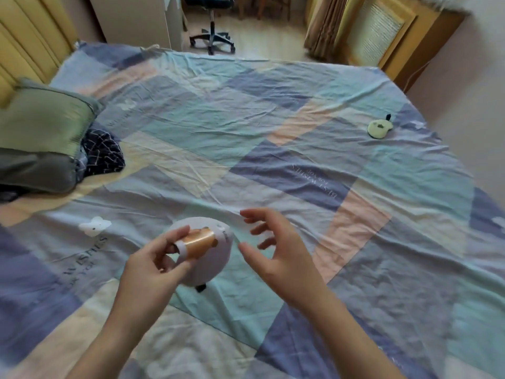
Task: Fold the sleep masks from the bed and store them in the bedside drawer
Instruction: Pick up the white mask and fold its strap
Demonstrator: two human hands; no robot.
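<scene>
A folded white mask (pixel 210 255) is held above the bed (pixel 273 149) in the lower centre of the frame, gripped by the left hand (pixel 153 263). The thumb lies on the near side of the mask and the fingers (pixel 177 236) are curled over its top, so the hand is clamped on it. An orange patch with a white band is seen on the mask's upper face, and a small dark tab hangs from its lower edge.

The right hand (pixel 276 247) is held just beside the mask, to its right, without touching it. Its fingers are spread and slightly curled, and nothing is held in it.

A second mask (pixel 378 129), pale green with a dark strap end, is seen lying on the sheet at the upper right of the frame, well apart from both hands and near the bed's right edge.

The bed is covered by a wrinkled patchwork sheet in blue, teal, peach and cream. A green pillow (pixel 46 124) is stacked on a grey pillow (pixel 35 173) at the left edge of the frame, and a dark patterned cloth (pixel 102 153) is bunched just beside them. A chair (pixel 211 26) on wheels is seen at the upper centre, beyond the bed.
</scene>
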